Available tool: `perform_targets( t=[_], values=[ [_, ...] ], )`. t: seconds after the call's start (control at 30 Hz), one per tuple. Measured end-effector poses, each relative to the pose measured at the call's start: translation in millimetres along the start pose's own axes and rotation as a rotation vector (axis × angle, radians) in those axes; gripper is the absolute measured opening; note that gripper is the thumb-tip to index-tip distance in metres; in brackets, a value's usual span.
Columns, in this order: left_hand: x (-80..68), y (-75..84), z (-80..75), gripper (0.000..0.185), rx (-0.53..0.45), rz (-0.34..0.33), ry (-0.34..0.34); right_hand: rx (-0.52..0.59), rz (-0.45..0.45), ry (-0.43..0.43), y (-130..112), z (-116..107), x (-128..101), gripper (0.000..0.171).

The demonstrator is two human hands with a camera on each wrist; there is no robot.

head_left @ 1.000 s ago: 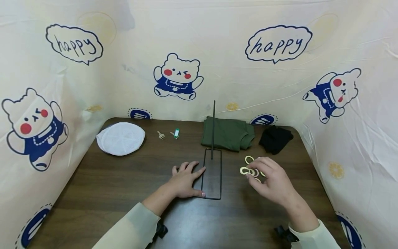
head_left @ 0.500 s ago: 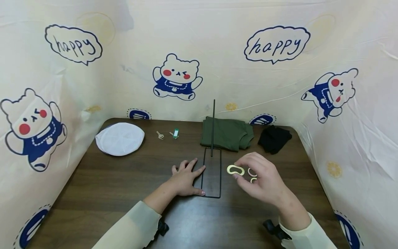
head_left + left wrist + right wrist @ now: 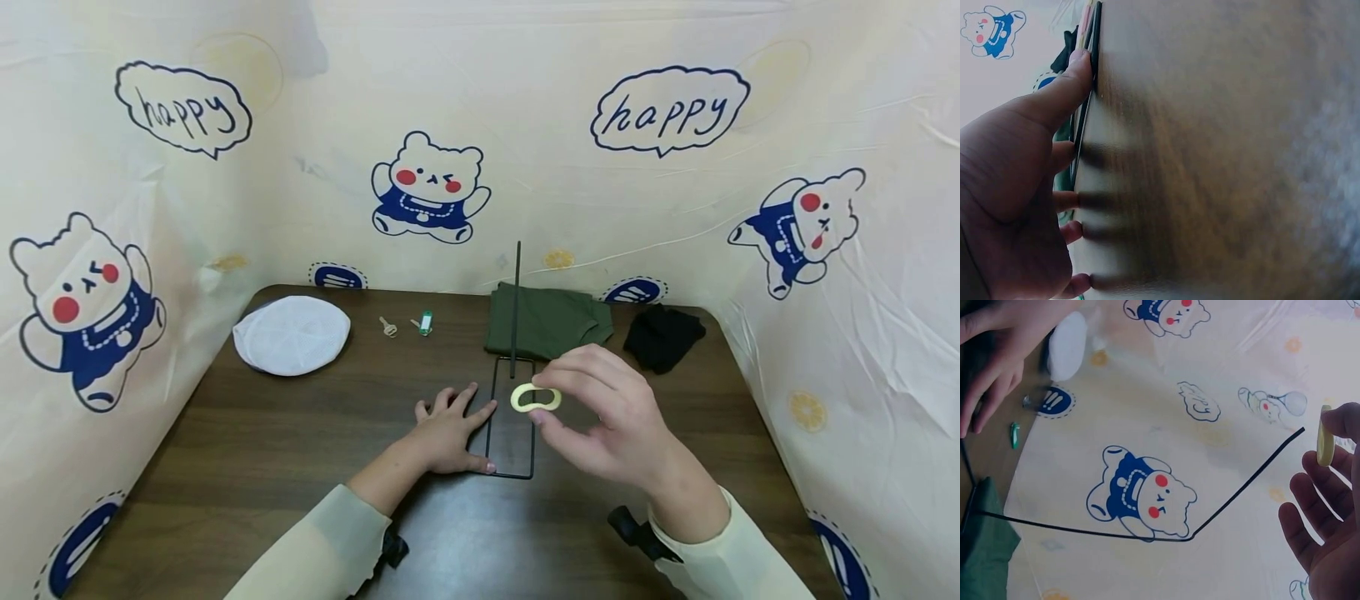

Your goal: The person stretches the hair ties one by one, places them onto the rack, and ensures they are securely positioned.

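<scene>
My right hand (image 3: 607, 417) pinches a pale yellow ring (image 3: 516, 399) between thumb and fingertips, its outline dented like a bean. It is raised over a black wire stand, whose rectangular base (image 3: 533, 450) lies on the table and whose thin rod (image 3: 516, 308) rises at the far end. From the right wrist view, the stand's wire (image 3: 1085, 532) bends, and its free tip lies close to the ring (image 3: 1325, 440). My left hand (image 3: 442, 437) rests with spread fingers at the base's left side, thumb (image 3: 1072, 81) against the wire. The other rings are hidden behind my right hand in the head view.
On the wooden table (image 3: 247, 467), along the back, lie a white cap (image 3: 292, 335), a key (image 3: 387, 327), a key with a green tag (image 3: 426, 322), a folded green cloth (image 3: 555, 321) and a black cloth (image 3: 663, 337). A patterned sheet (image 3: 540, 67) hangs behind.
My right hand has lifted the yellow ring from the group of rings on the right and carried it left over the stand's base. The left hand has stayed in place.
</scene>
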State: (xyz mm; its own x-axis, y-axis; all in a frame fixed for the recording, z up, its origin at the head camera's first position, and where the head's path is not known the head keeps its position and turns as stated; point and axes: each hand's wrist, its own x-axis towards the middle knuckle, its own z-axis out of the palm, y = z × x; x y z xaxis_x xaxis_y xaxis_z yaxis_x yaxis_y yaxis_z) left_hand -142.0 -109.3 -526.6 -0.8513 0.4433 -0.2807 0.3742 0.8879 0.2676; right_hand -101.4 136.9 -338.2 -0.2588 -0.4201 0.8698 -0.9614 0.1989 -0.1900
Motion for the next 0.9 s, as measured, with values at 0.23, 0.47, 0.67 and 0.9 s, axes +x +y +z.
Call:
perform_targets(
  t=[0.23,0.47,0.67,0.9],
  values=[
    [2.4,0.7,-0.6,0.104,0.005,-0.004,-0.023,-0.03,0.011,-0.012,13.4,8.6,5.0,0.019],
    [2.5,1.7,-1.3,0.105,0.002,-0.015,-0.055,-0.086,0.026,-0.017,27.3,12.9,4.2,0.02],
    [1.4,3.0,-3.6,0.106,0.007,-0.022,-0.057,-0.118,0.081,-0.009,47.0,18.1,3.7,0.021],
    [0.7,5.3,-5.0,0.106,0.015,-0.026,-0.07,-0.167,0.17,0.01,74.1,26.4,4.8,0.023]
  ],
)
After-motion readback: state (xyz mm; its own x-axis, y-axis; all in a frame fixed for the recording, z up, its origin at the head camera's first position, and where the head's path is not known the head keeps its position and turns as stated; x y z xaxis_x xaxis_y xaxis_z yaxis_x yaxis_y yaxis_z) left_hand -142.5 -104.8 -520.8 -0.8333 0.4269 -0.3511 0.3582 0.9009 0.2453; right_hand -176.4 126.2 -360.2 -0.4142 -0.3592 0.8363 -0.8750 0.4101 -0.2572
